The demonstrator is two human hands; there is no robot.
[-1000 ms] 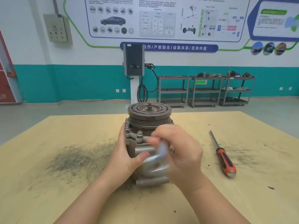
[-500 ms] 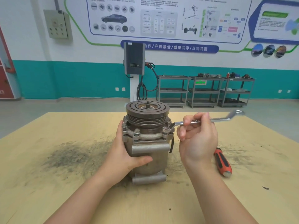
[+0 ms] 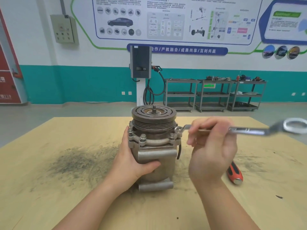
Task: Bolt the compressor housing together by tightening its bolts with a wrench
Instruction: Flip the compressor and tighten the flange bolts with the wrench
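right hand (image 3: 214, 146) fingers curl round the wrench (image 3: 232, 130), handle sticking out rightward from the flange bolt (image 3: 178, 129); left hand (image 3: 132, 156) grips the compressor housing (image 3: 156, 156)

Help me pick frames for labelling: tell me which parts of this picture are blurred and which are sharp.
Head view: the right hand and the silver ring-ended metal wrench it holds are motion-smeared, worst at the wrench's far ring end; the grey metal compressor housing and the left hand holding it are sharp; the red-and-black-handled screwdriver is clear; wide-angle distortion curves the wall posters.
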